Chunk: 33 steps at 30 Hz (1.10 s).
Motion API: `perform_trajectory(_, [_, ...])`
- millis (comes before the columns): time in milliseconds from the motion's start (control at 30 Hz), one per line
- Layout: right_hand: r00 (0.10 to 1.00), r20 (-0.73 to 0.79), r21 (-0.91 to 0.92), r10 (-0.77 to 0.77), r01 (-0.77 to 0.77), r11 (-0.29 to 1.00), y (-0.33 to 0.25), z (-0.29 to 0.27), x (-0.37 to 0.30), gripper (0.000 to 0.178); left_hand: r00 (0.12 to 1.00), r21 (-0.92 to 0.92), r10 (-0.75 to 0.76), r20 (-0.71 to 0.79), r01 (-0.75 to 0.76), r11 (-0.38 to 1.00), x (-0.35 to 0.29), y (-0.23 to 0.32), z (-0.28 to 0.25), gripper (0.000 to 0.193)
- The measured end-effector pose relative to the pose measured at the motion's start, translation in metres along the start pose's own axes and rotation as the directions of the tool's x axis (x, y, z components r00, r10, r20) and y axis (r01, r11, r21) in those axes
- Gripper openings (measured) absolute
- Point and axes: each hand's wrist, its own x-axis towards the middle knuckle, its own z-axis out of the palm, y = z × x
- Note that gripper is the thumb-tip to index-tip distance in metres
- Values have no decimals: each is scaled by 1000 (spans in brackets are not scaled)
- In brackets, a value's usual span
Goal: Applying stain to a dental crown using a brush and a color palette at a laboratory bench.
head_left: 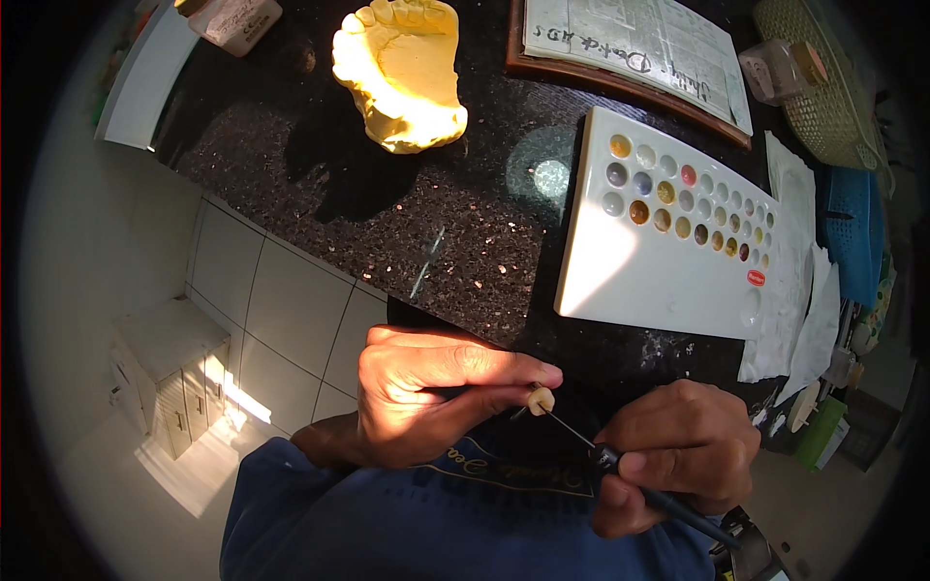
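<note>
My left hand (426, 387) pinches a small tooth-coloured dental crown (542, 401) at the tips of its thumb and index finger; a thin dark piece shows beside it. In my right hand (688, 445) lies a black pen-like tool (690, 515), gripped between thumb and fingers. Its slender metal tip (572, 427) reaches to the crown and appears to touch it. Both hands are held in front of my body, by the near edge of the dark speckled countertop (465, 252). Beyond them, a white palette (605, 266) holds several wells of coloured paste.
A yellow plaster dental model (417, 126) stands at the back. A brown-framed board with paper (630, 39) lies behind the palette. White tissue (794, 184), a lidded jar (770, 73), a woven basket (823, 116) and a blue basket (852, 252) crowd the right. Another jar (232, 24) stands far left.
</note>
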Motion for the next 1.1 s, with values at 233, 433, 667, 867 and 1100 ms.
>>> perform_trajectory(233, [1000, 20, 0, 5, -5, 1000, -4, -6, 1, 27, 999, 43, -1, -38, 3, 999, 3, 4, 5, 16])
perform_trajectory(433, [1000, 26, -19, 3, -3, 1000, -3, -4, 2, 27, 995, 43, 15, -96, -11, 999, 5, 4, 7, 12])
perform_trajectory(667, [1000, 15, -23, -1, 1, 1000, -2, -1, 2, 25, 996, 46, 12, -89, -7, 999, 3, 3, 7, 13])
perform_trajectory(867, [1000, -2, -13, -14, 14, 1000, -3, -2, 2, 25, 996, 44, 15, -85, -12, 999, 4, 4, 7, 13])
perform_trajectory(1100, [1000, 19, 3, 13, -13, 1000, -4, -5, 1, 25, 996, 69, 17, -86, -11, 998, 4, 4, 6, 14])
